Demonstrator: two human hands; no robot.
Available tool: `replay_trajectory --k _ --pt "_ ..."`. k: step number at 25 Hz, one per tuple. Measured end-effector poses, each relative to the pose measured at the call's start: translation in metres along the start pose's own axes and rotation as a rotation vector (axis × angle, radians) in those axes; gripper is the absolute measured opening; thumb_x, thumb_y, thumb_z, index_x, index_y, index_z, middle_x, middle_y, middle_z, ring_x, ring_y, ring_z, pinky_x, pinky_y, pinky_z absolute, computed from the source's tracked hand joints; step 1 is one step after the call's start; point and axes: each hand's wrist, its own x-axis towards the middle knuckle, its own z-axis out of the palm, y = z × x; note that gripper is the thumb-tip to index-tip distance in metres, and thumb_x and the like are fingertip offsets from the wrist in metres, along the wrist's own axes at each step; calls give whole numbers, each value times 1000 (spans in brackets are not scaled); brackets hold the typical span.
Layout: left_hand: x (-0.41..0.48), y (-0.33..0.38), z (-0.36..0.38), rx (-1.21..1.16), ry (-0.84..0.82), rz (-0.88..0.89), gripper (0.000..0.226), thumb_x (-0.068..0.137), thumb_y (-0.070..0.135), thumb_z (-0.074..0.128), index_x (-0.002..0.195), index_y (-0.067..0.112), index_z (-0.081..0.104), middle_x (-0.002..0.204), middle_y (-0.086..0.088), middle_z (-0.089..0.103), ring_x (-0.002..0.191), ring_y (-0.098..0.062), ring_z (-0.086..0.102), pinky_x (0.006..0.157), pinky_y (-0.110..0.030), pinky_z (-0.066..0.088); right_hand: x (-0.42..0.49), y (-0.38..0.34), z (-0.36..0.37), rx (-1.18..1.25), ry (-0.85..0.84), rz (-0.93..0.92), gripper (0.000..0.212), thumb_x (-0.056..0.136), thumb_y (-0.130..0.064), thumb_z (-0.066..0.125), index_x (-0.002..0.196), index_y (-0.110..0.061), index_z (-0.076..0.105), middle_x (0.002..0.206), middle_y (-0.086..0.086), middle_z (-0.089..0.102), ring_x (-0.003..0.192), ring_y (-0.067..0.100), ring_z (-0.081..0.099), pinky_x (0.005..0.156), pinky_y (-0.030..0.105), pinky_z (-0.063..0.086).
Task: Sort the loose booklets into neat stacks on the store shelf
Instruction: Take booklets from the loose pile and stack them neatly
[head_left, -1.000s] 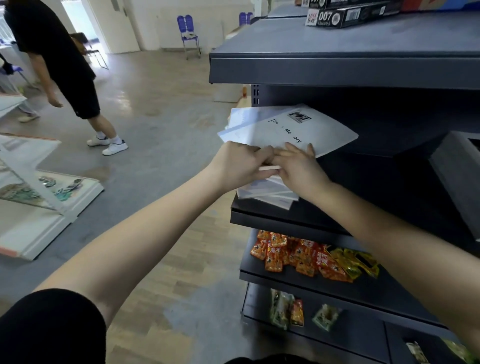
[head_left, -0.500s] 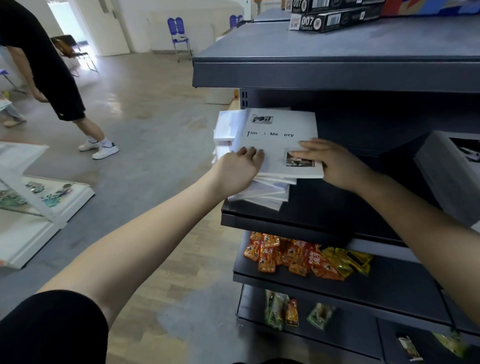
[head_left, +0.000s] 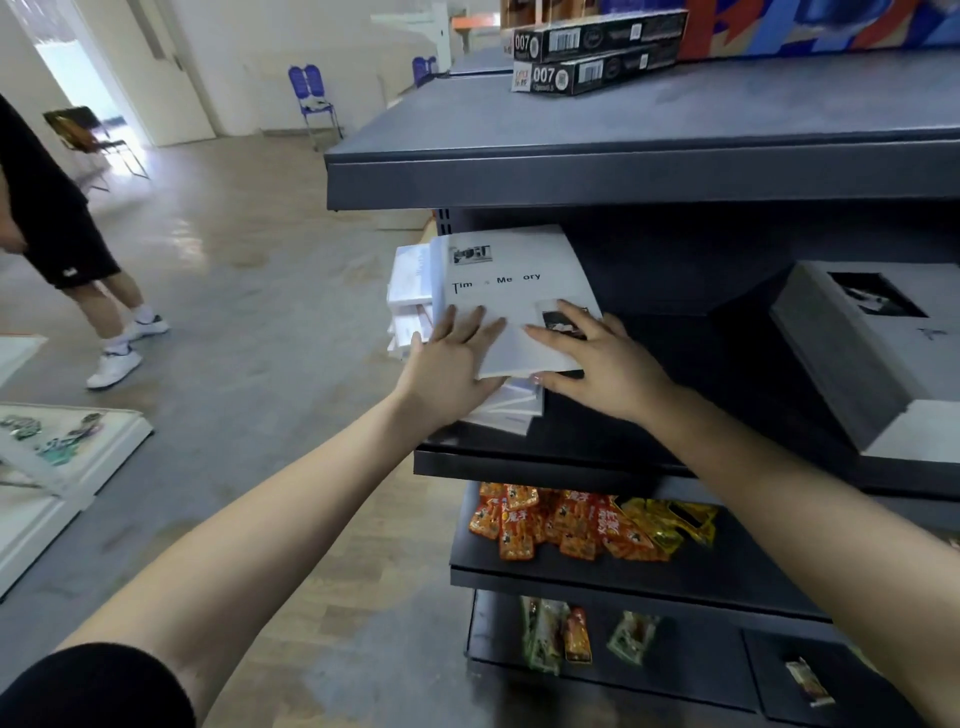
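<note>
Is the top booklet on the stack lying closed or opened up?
Closed: the top booklet lies flat on the stack, titled cover up, with the left hand and right hand flat on it.

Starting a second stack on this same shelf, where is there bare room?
Free: the dark shelf board between the white booklet pile, pressed by the left hand and right hand, and the grey photo-topped block at right. The top grey shelf is bare in front of the black 007 cartons. Crowded: the pile's left side, where loose white booklets jut out.
</note>
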Motion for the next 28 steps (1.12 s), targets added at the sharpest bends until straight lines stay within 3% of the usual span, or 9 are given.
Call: replay_trajectory --k 2,5,8,11,14,17,20,28 --pt "-1 -4 3 -151 115 62 66 89 44 56 145 17 34 153 -15 26 143 -36 17 114 -48 17 1 2 2 16 55 -23 60 83 -62 50 138 -52 29 157 -7 11 136 34 18 103 49 39" --pt "-1 -1 5 -222 214 156 66 81 55 55 130 12 55 140 -18 47 133 -37 39 112 -49 25 1 10 2 81 126 -49 56 82 -54 58 134 -43 44 155 -5 22 135 32 21 109 45 31" --pt "-1 11 4 -230 172 101 75 74 69 41 132 22 54 140 -7 49 134 -30 40 105 -56 37 -4 20 4 138 191 -54 54 79 -47 66 130 -33 53 152 0 30 135 35 23 111 47 29" --pt "1 27 3 -246 276 62 68 75 65 44 124 21 62 129 -7 60 121 -31 52 94 -53 47 -9 32 3 217 272 -104 51 73 -45 71 121 -27 62 145 6 43 128 41 34 103 54 39" --pt "3 52 -1 -324 393 17 61 73 58 53 119 20 66 124 -8 63 113 -33 55 93 -46 50 -11 51 -2 255 374 -180 46 67 -35 81 109 -22 70 134 11 54 119 44 45 94 55 47" --pt "10 81 -2 -404 477 32 48 72 46 65 111 17 70 126 -11 61 112 -35 55 97 -40 46 -21 75 -14 242 455 -226 43 64 -32 82 104 -18 73 129 13 58 116 44 49 95 50 47" --pt "26 114 -1 -408 483 84 44 76 45 62 108 16 72 129 -10 59 116 -34 55 99 -42 46 -41 104 -29 239 508 -213 44 64 -35 79 105 -18 72 128 15 58 116 45 49 97 44 43" --pt "81 247 0 -520 504 236 46 76 46 60 111 17 70 130 -2 59 120 -26 52 92 -51 48 -120 224 -81 50 586 -161 45 72 -48 67 108 -22 70 129 13 57 112 43 55 96 50 45"
